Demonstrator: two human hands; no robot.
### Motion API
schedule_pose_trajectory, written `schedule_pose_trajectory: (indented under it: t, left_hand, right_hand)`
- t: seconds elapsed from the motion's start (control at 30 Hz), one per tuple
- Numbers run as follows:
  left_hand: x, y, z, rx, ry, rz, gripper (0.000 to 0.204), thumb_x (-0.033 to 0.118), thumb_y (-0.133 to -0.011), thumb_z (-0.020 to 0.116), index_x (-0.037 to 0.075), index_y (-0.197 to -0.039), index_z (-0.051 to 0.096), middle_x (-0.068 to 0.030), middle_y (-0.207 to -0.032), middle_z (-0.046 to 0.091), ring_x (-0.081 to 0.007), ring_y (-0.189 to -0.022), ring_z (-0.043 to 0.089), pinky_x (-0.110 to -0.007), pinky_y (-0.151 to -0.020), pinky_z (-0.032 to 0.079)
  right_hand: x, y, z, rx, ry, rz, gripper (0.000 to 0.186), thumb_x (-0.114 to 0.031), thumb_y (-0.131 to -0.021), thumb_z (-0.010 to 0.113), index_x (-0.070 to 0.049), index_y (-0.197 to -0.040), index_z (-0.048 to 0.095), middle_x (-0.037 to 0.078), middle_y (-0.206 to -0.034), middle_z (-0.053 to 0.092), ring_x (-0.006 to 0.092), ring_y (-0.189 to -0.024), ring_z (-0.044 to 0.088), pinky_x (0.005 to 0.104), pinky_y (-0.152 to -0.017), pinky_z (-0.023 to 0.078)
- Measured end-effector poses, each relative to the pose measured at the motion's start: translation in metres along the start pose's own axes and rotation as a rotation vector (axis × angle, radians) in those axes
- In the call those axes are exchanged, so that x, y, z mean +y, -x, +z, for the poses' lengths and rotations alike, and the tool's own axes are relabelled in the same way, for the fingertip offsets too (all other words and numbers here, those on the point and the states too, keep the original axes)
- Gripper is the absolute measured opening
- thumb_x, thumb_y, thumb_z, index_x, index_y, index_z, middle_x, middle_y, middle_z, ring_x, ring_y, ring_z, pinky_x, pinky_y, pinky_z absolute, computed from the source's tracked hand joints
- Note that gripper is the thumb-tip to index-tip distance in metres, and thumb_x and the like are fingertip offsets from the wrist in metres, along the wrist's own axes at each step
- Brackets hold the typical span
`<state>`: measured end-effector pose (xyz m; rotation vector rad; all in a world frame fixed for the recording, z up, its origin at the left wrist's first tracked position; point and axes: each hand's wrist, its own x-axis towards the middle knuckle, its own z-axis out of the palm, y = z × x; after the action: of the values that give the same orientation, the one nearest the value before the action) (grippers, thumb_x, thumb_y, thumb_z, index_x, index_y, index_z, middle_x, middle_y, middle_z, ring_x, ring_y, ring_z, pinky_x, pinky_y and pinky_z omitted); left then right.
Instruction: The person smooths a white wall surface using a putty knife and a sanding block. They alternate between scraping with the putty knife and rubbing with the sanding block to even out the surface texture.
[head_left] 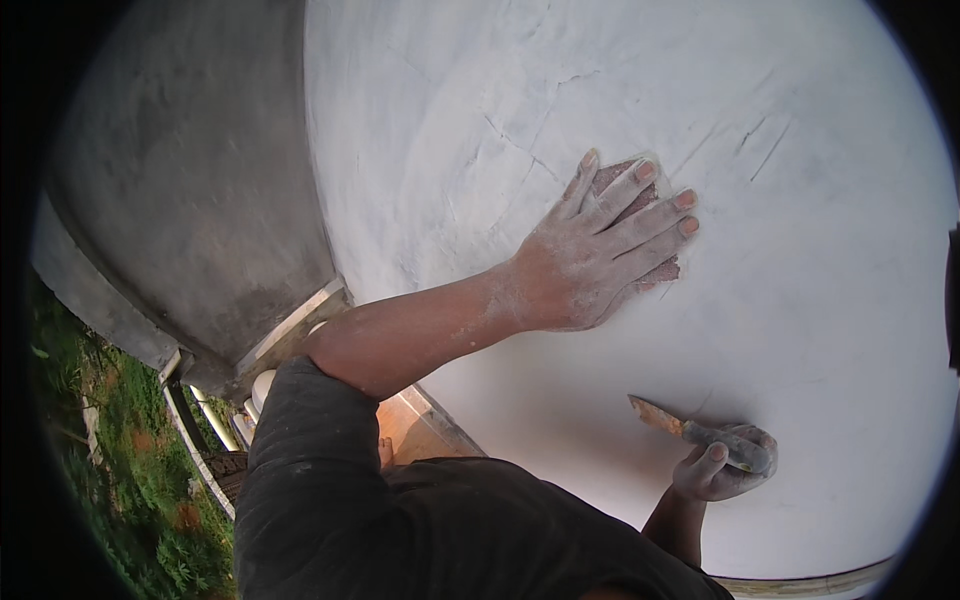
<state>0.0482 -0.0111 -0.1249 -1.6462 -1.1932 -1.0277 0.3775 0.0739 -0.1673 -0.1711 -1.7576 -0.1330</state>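
Observation:
My left hand [580, 260] lies with its fingers spread over a dark reddish-brown piece of sandpaper [665, 270], holding it against a white wall [820, 280]. The sandpaper shows between the fingers and past their edges. White dust coats both hands. Lower down on the right, my right hand [722, 472] is closed around the dark handle of a putty knife [660, 416]. Its rusty, worn blade points to the upper left, and whether it touches the wall I cannot tell. Fine cracks and dark scratches mark the white surface near my left hand.
A grey cement wall [190, 160] meets the white one at a corner on the left. Beneath my left arm are a ledge [290, 325] and an orange-brown surface [418, 428]. Green plants [130, 480] grow far below at the lower left, beyond a curved pale edge.

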Motion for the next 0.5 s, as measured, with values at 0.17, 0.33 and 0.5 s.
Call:
schedule_pose_trajectory:
  t: [0.17, 0.33, 0.5]
  left_hand:
    - [-0.058, -0.035, -0.038, 0.208, -0.173, -0.462, 0.051, 0.032, -0.105, 0.053, 0.01, -0.15, 0.047, -0.0083, -0.163, 0.037, -0.0327, -0.155, 0.022, -0.069, -0.119, 0.022]
    - [-0.024, -0.032, -0.02, 0.04, -0.135, -0.045, 0.055, 0.027, -0.105, 0.053, 0.011, -0.156, 0.04, -0.0095, -0.166, 0.031, -0.035, -0.154, 0.025, -0.069, -0.118, 0.018]
    - [-0.045, -0.063, -0.031, 0.218, -0.195, -0.335, 0.056, 0.029, -0.105, 0.054, 0.011, -0.156, 0.041, -0.0073, -0.168, 0.028, -0.0334, -0.156, 0.021, -0.069, -0.119, 0.017]
  right_hand:
    - [-0.001, 0.003, 0.0, -0.078, -0.076, 0.035, 0.054, -0.037, -0.097, 0.065, 0.006, -0.119, 0.043, 0.009, -0.089, 0.051, 0.015, -0.066, 0.049, 0.0278, -0.054, 0.041]
    - [-0.001, 0.002, 0.003, 0.01, 0.06, 0.044, 0.033, -0.042, -0.102, 0.056, -0.011, -0.092, 0.049, -0.003, -0.059, 0.058, 0.0102, -0.049, 0.042, 0.0237, -0.045, 0.034]
    - [-0.002, 0.001, 0.003, -0.007, -0.052, 0.044, 0.04, -0.038, -0.1, 0.061, -0.003, -0.11, 0.045, 0.002, -0.074, 0.054, 0.0126, -0.058, 0.046, 0.0263, -0.052, 0.038]
